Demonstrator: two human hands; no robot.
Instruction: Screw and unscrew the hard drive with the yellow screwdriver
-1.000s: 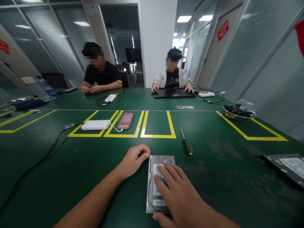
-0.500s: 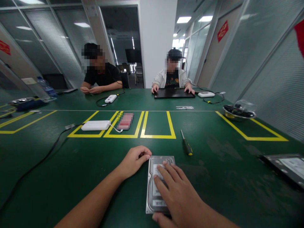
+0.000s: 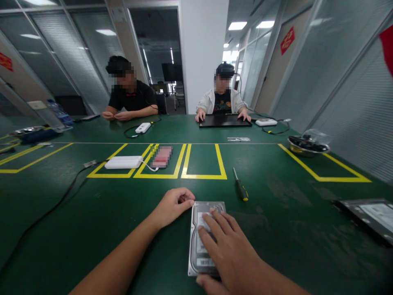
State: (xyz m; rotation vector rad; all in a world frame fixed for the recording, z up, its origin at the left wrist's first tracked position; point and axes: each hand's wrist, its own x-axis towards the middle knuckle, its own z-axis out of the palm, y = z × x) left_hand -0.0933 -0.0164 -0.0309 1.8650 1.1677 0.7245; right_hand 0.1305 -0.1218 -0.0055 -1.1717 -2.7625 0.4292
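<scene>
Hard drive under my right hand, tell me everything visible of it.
The hard drive is a flat, silvery, metal-looking rectangle with pale labels, one showing a barcode. It lies labels up on the green table. Your right hand rests across it, hiding its lower right; your left hand is at its far left corner.

Beyond the hard drive (image 3: 199, 262), you have bare tabletop (image 3: 208, 188) up to the yellow tape (image 3: 204, 177), with the screwdriver (image 3: 241, 189) lying to its far right. Right of the drive, your way runs past your right hand (image 3: 227, 246) to a dark-edged unit (image 3: 365, 217). Left of it, your left hand (image 3: 176, 207) and forearm block a low pass.
</scene>
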